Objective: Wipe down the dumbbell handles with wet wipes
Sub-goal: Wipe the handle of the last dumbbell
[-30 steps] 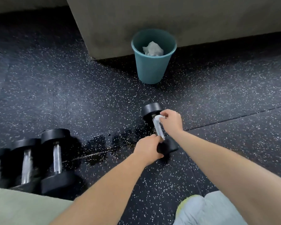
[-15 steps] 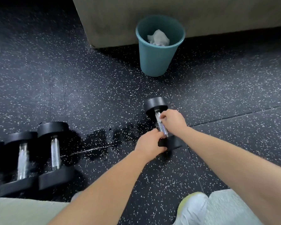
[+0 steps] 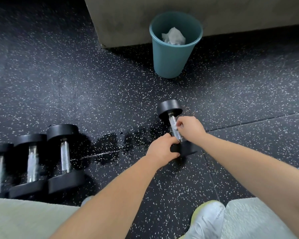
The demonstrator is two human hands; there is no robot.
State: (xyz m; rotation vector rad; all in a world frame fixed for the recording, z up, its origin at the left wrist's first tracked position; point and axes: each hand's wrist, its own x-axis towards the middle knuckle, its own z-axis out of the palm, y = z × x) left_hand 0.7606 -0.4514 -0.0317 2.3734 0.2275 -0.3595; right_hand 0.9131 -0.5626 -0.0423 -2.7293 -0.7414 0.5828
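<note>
looking down at the floor (image 3: pixel 93 83), we see one dumbbell (image 3: pixel 170 109) lying apart from the rest, its far head toward the bin (image 3: pixel 171 62) and its near head toward us. our left grip (image 3: pixel 162 149) is curled over the near head, fingers wrapped on its rim, holding it where it lies on the floor. our right grip (image 3: pixel 191 128) comes in from the right side and pinches a wipe (image 3: pixel 175 125) between thumb and fingertips, pressed against the handle (image 3: pixel 178 135) about midway along. only a small white scrap of the wipe shows past the fingers, so it seems bunched up, though we cannot be sure. the knurled metal of the handle shows bare above and below the wipe.

the teal bin stands upright beyond the dumbbell, close against a grey block (image 3: pixel 145 19), with a crumpled white wad (image 3: pixel 173 37) inside it. to our left three more dumbbells (image 3: pixel 64 157) lie side by side in a row, close together, their handles pointing roughly the same way as ours. between that row and the held dumbbell dark wet patches (image 3: pixel 109 147) mark the speckled black floor. a seam in the floor runs off to the right from beside the near head. at the bottom edge we see a pale shoe (image 3: pixel 207 219) and light trouser legs (image 3: pixel 259 219).
</note>
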